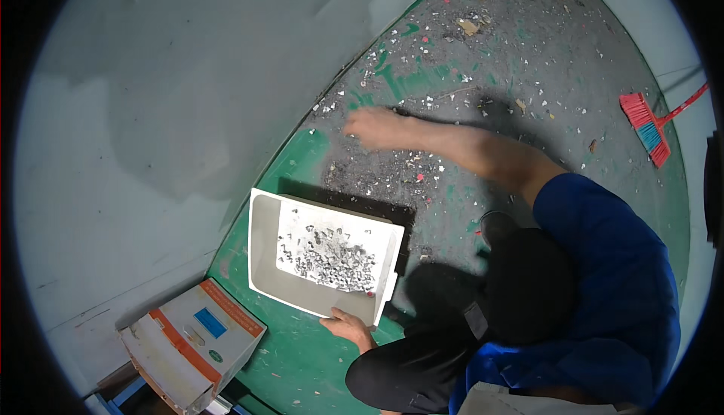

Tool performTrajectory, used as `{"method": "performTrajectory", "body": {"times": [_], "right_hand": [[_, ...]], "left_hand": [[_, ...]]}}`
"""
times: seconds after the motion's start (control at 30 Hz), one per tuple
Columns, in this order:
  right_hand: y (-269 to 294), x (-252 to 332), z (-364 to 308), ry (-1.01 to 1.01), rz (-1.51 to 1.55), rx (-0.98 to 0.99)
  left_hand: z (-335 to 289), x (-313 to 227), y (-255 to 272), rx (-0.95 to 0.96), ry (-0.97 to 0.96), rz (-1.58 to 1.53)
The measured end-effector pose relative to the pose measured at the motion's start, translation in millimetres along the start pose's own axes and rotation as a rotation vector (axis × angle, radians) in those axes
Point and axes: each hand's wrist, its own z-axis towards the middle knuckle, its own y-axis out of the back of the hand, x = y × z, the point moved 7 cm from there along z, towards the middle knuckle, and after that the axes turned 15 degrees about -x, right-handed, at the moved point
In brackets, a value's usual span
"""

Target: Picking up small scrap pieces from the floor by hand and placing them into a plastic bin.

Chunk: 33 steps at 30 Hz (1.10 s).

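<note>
Bin (pixel 290 293), white, rests near the wall-side edge of the green floor (pixel 302 373), small pieces (pixel 332 264) inside. Left hand (pixel 350 327) grasps its rim. Right hand (pixel 375 128), fingers curled, adjoins debris (pixel 369 177); whether it grips anything cannot be determined.

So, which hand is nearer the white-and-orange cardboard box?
Left. The left hand is right of the box, holding the white rectangular tray; the right hand is farther, beyond it.

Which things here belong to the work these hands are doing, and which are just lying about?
In use:
White tray, left hand touching its rim
Dark bits inside the tray
Scattered debris on the floor around the right hand

Apparently just lying about:
Red-and-blue broom
Orange-striped box
</note>
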Motion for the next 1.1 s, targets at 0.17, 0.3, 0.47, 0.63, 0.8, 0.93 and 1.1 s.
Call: {"method": "performTrajectory", "body": {"times": [0.17, 0.3, 0.47, 0.63, 0.8, 0.93, 1.1], "right_hand": [[-15.0, -61.8, -21.5, -0.025, -0.285, 0.155], [-19.1, -71.5, -23.2, -0.049, -0.332, 0.177], [-23.3, -70.2, -24.0, -0.031, -0.348, 0.181], [-23.9, -71.9, -29.2, -0.001, -0.389, 0.197], [-12.0, -76.3, -25.5, -0.107, -0.215, 0.196], [13.5, -86.0, -22.7, -0.272, -0.015, 0.049], [46.4, -2.4, -10.3, -0.271, 0.452, -0.037]], "left_hand": [[-0.5, 2.8, -3.0, 0.019, 0.014, 0.002], [-0.2, -0.5, -1.6, 0.03, -0.017, 0.044], [0.2, -2.8, -1.2, 0.012, -0.012, 0.023], [-2.5, -6.5, -4.5, 0.041, 0.02, 0.04], [-1.3, -3.6, -1.1, 0.01, 0.0, 0.049], [-1.6, -5.6, -2.1, 0.035, 0.0, 0.032], [-2.4, -2.1, -2.3, -0.004, -0.029, -0.006]]}}
